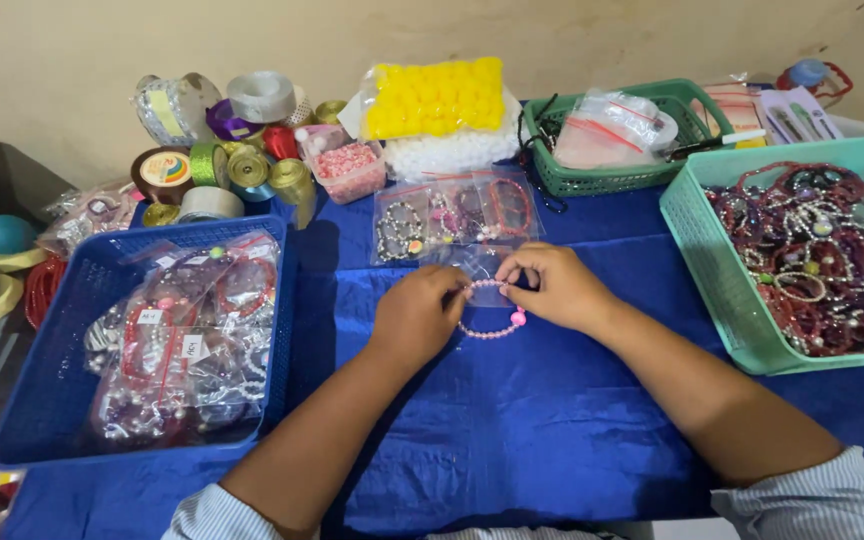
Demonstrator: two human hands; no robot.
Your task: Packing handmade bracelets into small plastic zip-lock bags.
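While both hands, left hand [414, 315] and right hand [552, 287], pinch the pink bead bracelet [492, 325] (beside a clear zip bag [482, 270]), a slipping finger could drop it.

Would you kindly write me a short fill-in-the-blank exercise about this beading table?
1. Both hands, the left hand and the right hand, hold a pink beaded ____.
2. The tablecloth is ____.
3. The basket of bagged bracelets on the person's left is ____.
4. The bag of balls at the back is ____.

Missing words: bracelet; blue; blue; yellow
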